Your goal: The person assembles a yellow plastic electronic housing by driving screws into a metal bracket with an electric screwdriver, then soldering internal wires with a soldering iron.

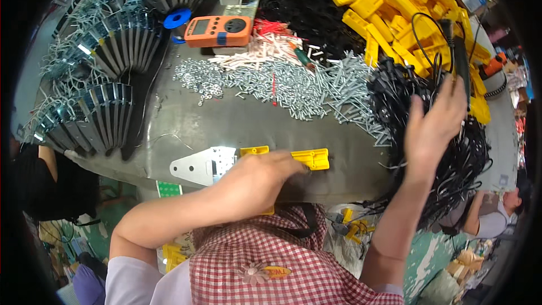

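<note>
My left hand (259, 178) is closed over a yellow plastic part (311, 158) at the table's front edge; its fingertips are partly hidden. Beside that hand lies a flat silver metal plate (197, 166) with a tapered, rounded end and holes. Another yellow piece (254, 151) shows just behind the knuckles. On the right, my right hand (437, 124) reaches over a heap of black cables (395, 93), thumb apart from the stretched fingers. Its fingertips are beside a black, stick-like thing (461, 62) and a looped black cord (418, 31); contact is unclear.
Loose screws (293, 93) and small nuts (197, 76) cover the table's middle. Behind them are an orange meter (219, 31), white pieces (254, 51) and black parts (299, 8). Yellow shells (389, 5) pile up far right; fanned metal plates with wires (96, 113) stand left.
</note>
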A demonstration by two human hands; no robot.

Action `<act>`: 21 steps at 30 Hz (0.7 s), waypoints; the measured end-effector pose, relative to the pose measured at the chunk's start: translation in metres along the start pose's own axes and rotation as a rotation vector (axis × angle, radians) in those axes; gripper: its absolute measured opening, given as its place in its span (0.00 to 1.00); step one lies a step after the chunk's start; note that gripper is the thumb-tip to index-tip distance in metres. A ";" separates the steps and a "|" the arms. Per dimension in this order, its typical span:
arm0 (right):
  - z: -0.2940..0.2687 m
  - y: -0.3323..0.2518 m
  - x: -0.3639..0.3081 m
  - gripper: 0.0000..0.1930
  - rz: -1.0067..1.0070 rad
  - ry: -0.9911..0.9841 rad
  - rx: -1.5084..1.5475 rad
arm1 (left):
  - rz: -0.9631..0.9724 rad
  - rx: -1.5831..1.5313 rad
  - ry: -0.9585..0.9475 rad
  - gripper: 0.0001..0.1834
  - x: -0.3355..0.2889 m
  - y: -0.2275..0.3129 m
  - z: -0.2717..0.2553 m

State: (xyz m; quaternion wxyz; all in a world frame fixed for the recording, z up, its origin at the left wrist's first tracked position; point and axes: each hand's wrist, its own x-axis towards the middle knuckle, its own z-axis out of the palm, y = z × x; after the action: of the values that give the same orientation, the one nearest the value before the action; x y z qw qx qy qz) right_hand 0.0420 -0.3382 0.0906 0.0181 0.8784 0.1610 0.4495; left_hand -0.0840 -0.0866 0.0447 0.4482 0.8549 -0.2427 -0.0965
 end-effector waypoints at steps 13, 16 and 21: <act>-0.065 -0.013 -0.060 0.17 -0.439 -0.861 0.636 | 0.009 1.103 0.549 0.13 0.082 -0.151 -0.081; -0.053 -0.012 -0.087 0.13 -0.473 -1.038 0.488 | 0.066 1.016 0.582 0.12 0.084 -0.148 -0.082; -0.049 -0.054 -0.046 0.06 -0.110 -0.901 0.892 | 0.066 0.890 0.569 0.12 0.062 -0.158 -0.079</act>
State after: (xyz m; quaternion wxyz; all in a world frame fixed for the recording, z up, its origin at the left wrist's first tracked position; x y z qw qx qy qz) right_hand -0.0363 -0.3058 0.0745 -0.2605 0.8948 0.3544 -0.0760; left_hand 0.0511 0.0148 -0.0346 0.0929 0.9468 -0.1558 0.2658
